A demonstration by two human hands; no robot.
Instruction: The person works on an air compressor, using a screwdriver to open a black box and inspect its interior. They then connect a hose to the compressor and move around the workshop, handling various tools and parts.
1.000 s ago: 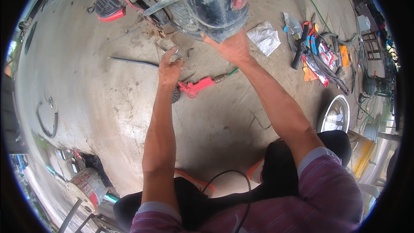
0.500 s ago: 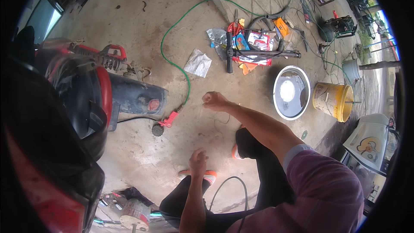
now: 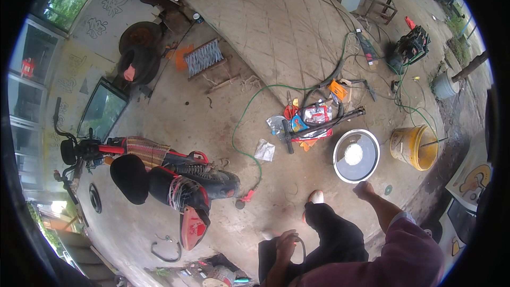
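Right hand [image 3: 364, 189] hangs loosely curled and holds nothing, just beside the round metal basin [image 3: 356, 155], which lies at its 12 o'clock on the concrete floor [image 3: 223, 117]. Left hand [image 3: 286, 244] rests low by the person's dark trouser leg, fingers closed around a loop of black cable [image 3: 302, 242].

From largest to smallest around them: a grey ridged mat [image 3: 276, 26] covers the floor toward 12 o'clock. A red and black scooter [image 3: 159, 178] lies at 9 o'clock of the hands, its seat and tail light toward the person. A spare tyre [image 3: 139, 53] leans near the wall at 10 o'clock. A yellow bucket [image 3: 414, 148] stands at 3 o'clock of the basin, close but apart. A heap of tools and bright packets [image 3: 311, 119], with a black hand pump across it, sits just beyond the basin at 11 o'clock. A green hose [image 3: 245, 122] curves from that heap down to a red air gun [image 3: 247, 195] beside the scooter's rear.

The basin looks thin, stiff and light, with a smooth rim that could slip; if it holds liquid it would slop, so it is probably best taken at opposite sides of the rim and kept level. The cable looks limp and light, easy to pinch anywhere along it.
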